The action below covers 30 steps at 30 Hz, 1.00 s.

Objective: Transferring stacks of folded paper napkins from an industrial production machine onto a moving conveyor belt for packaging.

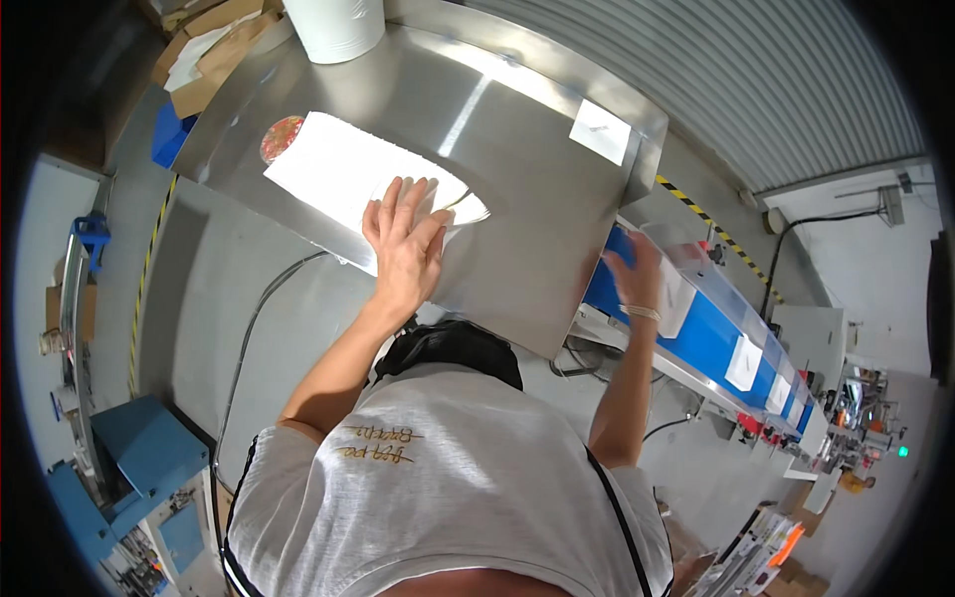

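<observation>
My left hand lies flat with fingers spread on a stack of white flat bags that rests on a shiny steel table. A round reddish label shows at the stack's far left end. My right hand reaches over the blue conveyor belt to the right and touches a clear-white bag lying on it. Whether the fingers grip that bag is blurred.
More white bags ride down the conveyor toward the right. A white roll stands at the table's far edge, and a white sheet lies near its right corner. Cardboard boxes sit at far left; blue machinery lower left.
</observation>
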{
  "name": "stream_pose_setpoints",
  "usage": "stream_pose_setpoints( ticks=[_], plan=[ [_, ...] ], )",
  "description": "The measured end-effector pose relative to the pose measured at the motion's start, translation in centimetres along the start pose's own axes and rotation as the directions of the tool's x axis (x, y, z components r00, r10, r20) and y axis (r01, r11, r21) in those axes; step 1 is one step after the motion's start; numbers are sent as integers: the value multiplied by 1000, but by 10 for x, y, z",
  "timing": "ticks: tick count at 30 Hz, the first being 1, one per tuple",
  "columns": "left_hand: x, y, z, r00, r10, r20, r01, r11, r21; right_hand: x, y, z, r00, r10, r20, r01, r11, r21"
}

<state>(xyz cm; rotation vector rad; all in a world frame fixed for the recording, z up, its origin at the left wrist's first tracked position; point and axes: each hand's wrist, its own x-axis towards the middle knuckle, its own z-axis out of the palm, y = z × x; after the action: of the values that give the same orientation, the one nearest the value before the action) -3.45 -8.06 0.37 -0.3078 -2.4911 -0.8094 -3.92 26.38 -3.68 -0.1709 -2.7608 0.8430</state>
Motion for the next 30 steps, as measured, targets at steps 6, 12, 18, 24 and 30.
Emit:
stream_pose_setpoints(
  ticks=[6,12,18,24,30],
  plan=[
    [6,5,-6,990,51,130,-46,998,-38,20,-134,69,809,-500,311,313,813,491],
    [7,-16,-9,996,-6,90,-2,997,83,3,-79,69,939,40,341,-244,778,579],
    [7,-21,-6,998,43,46,-46,997,59,-13,58,5,825,538,-177,-509,841,184],
    [9,-14,-5,999,6,50,-7,1000,19,-4,33,10,995,20,-97,-39,980,-196],
    [11,-14,-13,983,76,169,-82,996,28,20,-141,87,823,-520,230,379,803,461]
  ],
)
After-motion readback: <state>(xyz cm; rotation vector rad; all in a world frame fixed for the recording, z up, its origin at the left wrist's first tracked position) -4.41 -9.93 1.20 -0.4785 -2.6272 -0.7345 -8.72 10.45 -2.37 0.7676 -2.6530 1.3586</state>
